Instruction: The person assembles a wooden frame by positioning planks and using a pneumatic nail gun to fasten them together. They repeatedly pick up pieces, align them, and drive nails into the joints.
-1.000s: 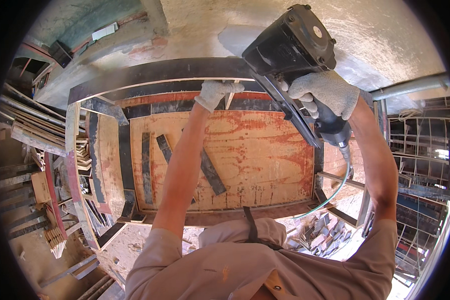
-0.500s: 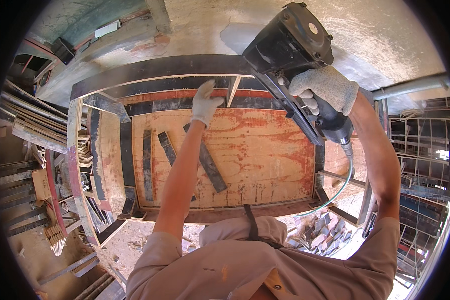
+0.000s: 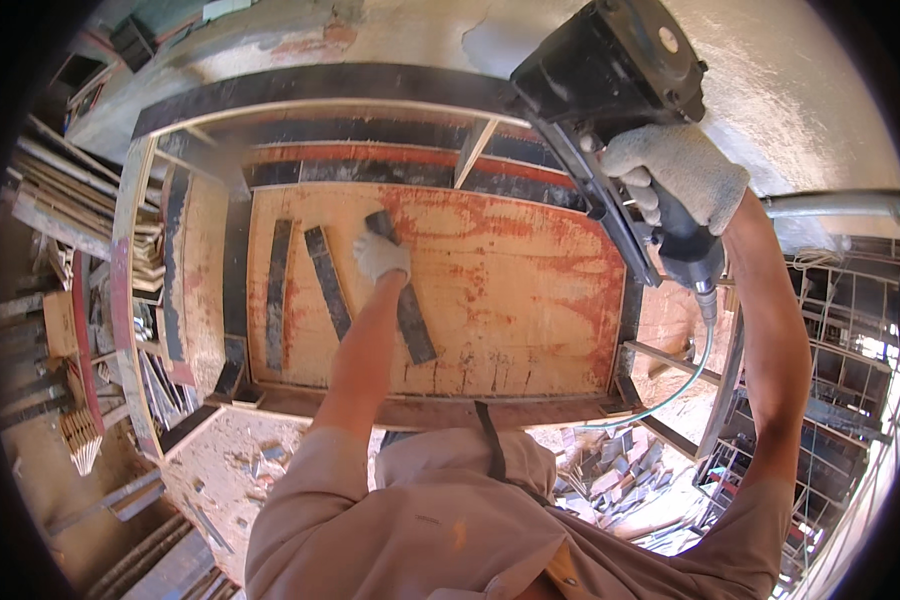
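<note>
My right hand (image 3: 675,175), in a pale knit glove, is wrapped round the handle of a large black nail gun (image 3: 610,75), held up at the right with its long magazine slanting down toward the panel. A thin green air hose (image 3: 705,350) runs from the handle's end. My left hand (image 3: 378,258), gloved too, reaches down onto the panel at a dark wooden strip (image 3: 413,325), touching or just over its upper part; its fingers look spread, though partly hidden. Two more dark strips, one leaning (image 3: 328,280) and one nearly upright (image 3: 279,295), lie to its left on the reddish-stained plywood panel (image 3: 510,290).
A dark-edged timber frame (image 3: 320,85) surrounds the panel, with a short crosspiece (image 3: 475,150) at its far side. Stacked boards (image 3: 65,200) stand at the left. Wood offcuts (image 3: 620,470) litter the ground at the lower right, near metal racking (image 3: 840,320). A concrete wall (image 3: 410,30) rises beyond.
My left hand has come down from the frame's far side to the rightmost dark strip. The nail gun stays raised in my right hand. The whole view has shifted slightly.
</note>
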The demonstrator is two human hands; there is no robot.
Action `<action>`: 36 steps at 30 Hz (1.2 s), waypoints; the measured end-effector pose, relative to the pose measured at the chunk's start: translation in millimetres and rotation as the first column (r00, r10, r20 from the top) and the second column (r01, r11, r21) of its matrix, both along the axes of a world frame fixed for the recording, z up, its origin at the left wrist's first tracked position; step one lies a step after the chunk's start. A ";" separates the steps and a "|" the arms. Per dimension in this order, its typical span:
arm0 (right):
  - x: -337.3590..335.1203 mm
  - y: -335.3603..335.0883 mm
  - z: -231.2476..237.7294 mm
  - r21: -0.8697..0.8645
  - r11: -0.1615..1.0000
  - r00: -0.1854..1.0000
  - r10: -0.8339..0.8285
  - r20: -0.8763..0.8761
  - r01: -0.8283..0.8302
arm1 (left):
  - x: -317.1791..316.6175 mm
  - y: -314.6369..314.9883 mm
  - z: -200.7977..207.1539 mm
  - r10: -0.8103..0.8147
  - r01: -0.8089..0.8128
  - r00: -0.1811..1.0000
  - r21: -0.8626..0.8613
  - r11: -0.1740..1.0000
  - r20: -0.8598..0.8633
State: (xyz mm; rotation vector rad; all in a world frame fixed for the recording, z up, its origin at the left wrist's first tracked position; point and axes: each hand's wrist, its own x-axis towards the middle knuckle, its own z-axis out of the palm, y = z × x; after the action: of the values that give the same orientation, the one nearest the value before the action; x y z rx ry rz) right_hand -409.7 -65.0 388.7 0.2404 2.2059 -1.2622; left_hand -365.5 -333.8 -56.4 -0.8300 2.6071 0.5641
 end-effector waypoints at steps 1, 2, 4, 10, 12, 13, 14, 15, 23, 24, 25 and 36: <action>1.9 -8.9 0.2 -0.008 1.000 1.000 0.026 0.001 -0.026 | -2.6 -16.6 -14.1 0.036 -0.035 0.999 0.132 0.991 0.001; 5.4 -15.4 1.7 -0.061 0.998 0.999 0.014 -0.036 -0.016 | -1.1 -31.9 -20.1 0.063 -0.059 0.998 0.258 0.964 -0.006; 7.8 -10.5 -2.7 -0.050 0.999 0.998 0.010 -0.058 -0.013 | -6.9 -40.3 7.3 -0.045 0.138 0.981 0.519 0.844 -0.188; 16.3 -17.2 -12.9 -0.066 0.998 0.994 -0.026 -0.103 0.019 | -41.0 -112.6 135.3 0.286 0.462 0.804 0.851 0.249 -0.521; 16.3 -17.7 -18.5 -0.068 0.997 0.996 -0.041 -0.079 0.036 | -55.4 -142.0 163.5 0.352 0.575 0.725 0.801 0.166 -0.592; 17.4 -20.4 -18.6 -0.075 0.997 0.996 -0.040 -0.077 0.034 | -66.5 -159.2 169.8 0.348 0.616 0.696 0.771 0.161 -0.628; 18.8 -23.2 -18.6 -0.082 0.996 0.996 -0.042 -0.076 0.036 | -77.7 -175.1 176.0 0.342 0.656 0.666 0.739 0.155 -0.663; 23.0 -25.5 -15.6 -0.085 0.995 0.995 -0.057 -0.081 0.050 | -94.1 -188.1 173.4 0.349 0.679 0.642 0.717 0.156 -0.683; 47.1 -77.1 -8.2 0.034 0.928 0.928 -0.370 -0.045 0.372 | -150.3 -234.2 158.6 0.237 0.584 0.746 0.783 0.217 -0.622; 50.1 -87.1 -4.8 0.040 0.915 0.915 -0.401 -0.037 0.402 | -154.7 -234.7 157.6 0.221 0.602 0.739 0.771 0.206 -0.636; 51.3 -93.4 -4.8 0.035 0.904 0.905 -0.424 -0.044 0.425 | -162.7 -236.5 156.4 0.204 0.624 0.728 0.755 0.200 -0.655; 69.6 -94.4 -43.4 -0.153 0.856 0.848 -0.513 -0.132 0.494 | -186.9 -255.0 182.7 0.117 0.648 0.740 0.749 0.141 -0.663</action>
State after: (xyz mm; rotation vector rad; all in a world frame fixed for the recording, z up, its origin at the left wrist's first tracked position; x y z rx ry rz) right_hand -340.0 -159.4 345.3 0.7352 2.2830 -1.7381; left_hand -552.4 -588.8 126.4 0.4345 1.8743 2.3284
